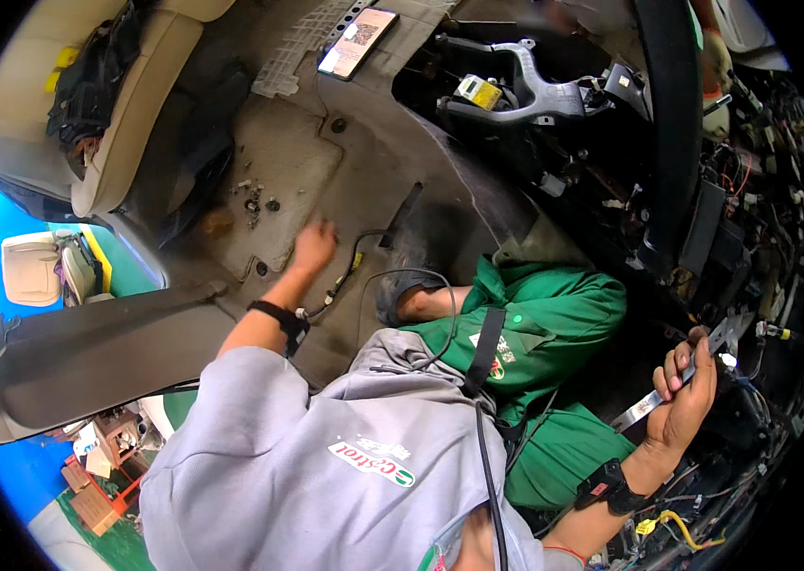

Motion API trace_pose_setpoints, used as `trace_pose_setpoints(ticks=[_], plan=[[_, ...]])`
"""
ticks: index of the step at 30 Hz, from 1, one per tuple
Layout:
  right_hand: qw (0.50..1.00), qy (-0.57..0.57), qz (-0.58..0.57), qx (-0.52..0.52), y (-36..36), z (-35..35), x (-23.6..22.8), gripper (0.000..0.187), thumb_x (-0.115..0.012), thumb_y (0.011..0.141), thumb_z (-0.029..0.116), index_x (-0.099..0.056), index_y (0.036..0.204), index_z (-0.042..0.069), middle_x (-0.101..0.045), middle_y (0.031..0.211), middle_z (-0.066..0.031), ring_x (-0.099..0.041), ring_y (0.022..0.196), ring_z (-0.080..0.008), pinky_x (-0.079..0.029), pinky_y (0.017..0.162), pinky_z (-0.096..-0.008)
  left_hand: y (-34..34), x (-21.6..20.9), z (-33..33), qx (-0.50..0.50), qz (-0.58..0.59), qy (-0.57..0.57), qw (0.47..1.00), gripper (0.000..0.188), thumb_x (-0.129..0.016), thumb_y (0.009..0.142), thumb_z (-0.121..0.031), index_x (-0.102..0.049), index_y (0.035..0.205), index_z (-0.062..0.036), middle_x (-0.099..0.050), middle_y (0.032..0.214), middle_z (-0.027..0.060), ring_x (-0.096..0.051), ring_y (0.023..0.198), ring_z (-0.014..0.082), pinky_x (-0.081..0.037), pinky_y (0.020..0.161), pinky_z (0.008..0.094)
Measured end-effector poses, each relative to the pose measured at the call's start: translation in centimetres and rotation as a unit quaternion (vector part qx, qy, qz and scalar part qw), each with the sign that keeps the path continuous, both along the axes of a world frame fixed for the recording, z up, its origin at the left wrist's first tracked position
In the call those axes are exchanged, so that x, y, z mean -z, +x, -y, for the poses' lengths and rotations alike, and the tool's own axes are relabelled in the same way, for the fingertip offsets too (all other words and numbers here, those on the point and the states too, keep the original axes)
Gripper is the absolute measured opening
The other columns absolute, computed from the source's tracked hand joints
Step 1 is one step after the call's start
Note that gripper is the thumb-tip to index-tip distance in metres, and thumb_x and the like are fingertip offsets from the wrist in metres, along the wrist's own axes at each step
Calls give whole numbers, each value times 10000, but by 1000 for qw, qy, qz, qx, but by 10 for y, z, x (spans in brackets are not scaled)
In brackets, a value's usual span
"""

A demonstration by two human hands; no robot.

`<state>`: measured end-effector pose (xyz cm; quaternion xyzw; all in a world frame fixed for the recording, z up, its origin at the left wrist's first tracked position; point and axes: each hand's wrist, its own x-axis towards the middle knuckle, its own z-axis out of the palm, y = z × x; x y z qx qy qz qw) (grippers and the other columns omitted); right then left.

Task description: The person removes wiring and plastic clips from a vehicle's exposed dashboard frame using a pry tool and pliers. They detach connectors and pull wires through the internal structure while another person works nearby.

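My right hand point(683, 395) is wrapped round a flat silver metal bar point(638, 411), held at a slant beside the stripped dashboard. The bar's lower end sticks out below my palm; a wider metal piece point(730, 333) shows above my fingers, and I cannot tell if it belongs to the bar. My left hand point(316, 246) rests on the beige floor mat point(278, 181) with its fingers curled in, and nothing shows in it. Close to that wrist a dark cable with a connector point(335, 285) lies on the carpet. Small dark debris point(254, 205) is scattered on the mat.
Exposed wiring point(745, 209) fills the right side. A grey metal bracket point(535, 86) and a yellow-labelled box point(478, 92) sit in the console, near a lit phone point(357, 45). Beige seat point(136, 105) stands left; another person's gloved hand point(716, 71) shows at top right.
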<state>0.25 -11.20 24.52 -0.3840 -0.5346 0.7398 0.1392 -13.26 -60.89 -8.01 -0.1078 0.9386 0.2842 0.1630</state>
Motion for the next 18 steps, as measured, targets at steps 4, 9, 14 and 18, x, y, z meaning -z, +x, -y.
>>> trace_pose_setpoints(ticks=[4,9,14,18], plan=[[1000,16,6,-21,-1,5,1,238,-501,1010,184,-530,1156,-2,-517,814,-19,-396,568,-41,-278,448,-175,-64,50,91,-182,58,-80,978,356,-638,864,-240,-642,1059,57,-687,962,248,-669,914,368,-502,760,423],[995,79,48,-28,-1,4,-1,347,-527,999,199,-526,1277,-9,-591,926,-57,-503,654,-60,-374,484,-180,-93,63,116,-162,122,-124,971,209,-609,789,-94,-681,917,55,-698,895,224,-703,800,320,-536,671,400],[979,180,75,63,42,3,-62,404,-503,1020,245,-476,1370,45,-547,735,-14,-451,534,-38,-385,460,-175,-145,96,76,70,8,-187,980,447,-619,833,-390,-675,1033,6,-681,957,203,-639,861,344,-487,732,460],[983,161,78,-37,61,-21,-72,320,-471,1034,273,-561,1233,39,-557,743,5,-428,582,-26,-359,513,-174,-126,-29,-26,17,-42,213,976,375,-612,872,-172,-564,1160,65,-636,1093,165,-600,1008,277,-464,882,382]])
